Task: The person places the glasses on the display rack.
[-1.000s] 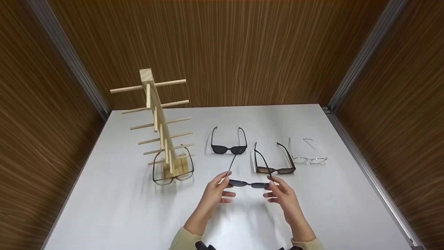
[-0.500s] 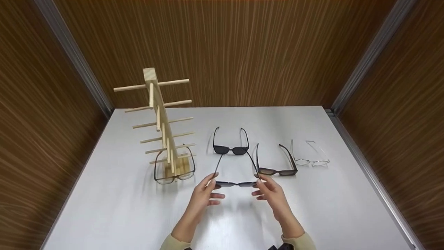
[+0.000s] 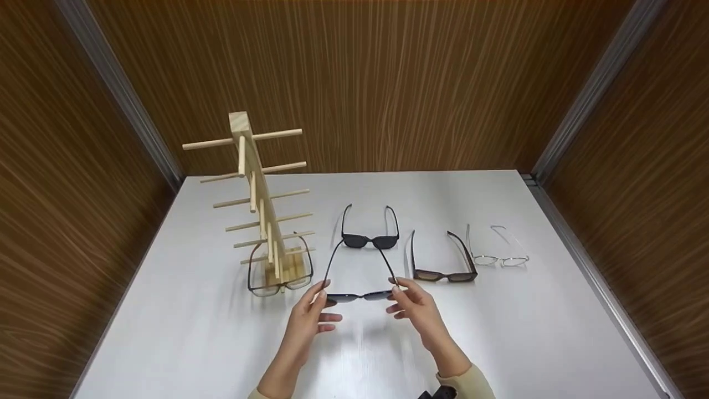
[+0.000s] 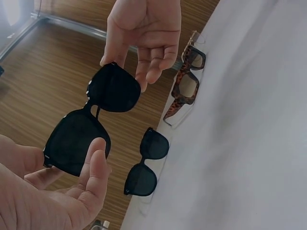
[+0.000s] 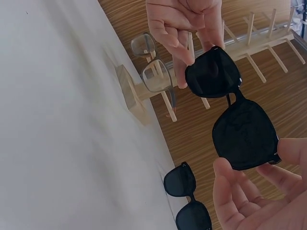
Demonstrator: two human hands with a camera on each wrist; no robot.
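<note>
- Near side of the table [image 3: 554,332], mid-width, head view: held sunglasses [image 3: 360,296] are up off the surface, front to the near side, temples unfolded and pointing far.
- Same view: left hand [image 3: 306,316] pinches the left end by the hinge, right hand [image 3: 416,307] pinches the right end. Hands apart, frame spanning between them.
- Around them: wooden stand [image 3: 255,163] at left, clear-lens glasses [image 3: 283,285] low on it. Other black sunglasses [image 3: 370,240] lie on the far side of the held pair; brown sunglasses [image 3: 445,276] to the right, wire glasses [image 3: 500,260] farther right.
- Left wrist view: both dark lenses show, slim bridge between. A left fingertip overlaps one lens; can't tell if it touches.
- Right wrist view: right thumb sits at the outer corner. Handling guess: light, stiffish front, springy temples, smooth finish that may slip. Hinges and bridge look like the weak spots, so no twisting. Best hold is both outer corners, even light pinch, fingertips off the lenses.
</note>
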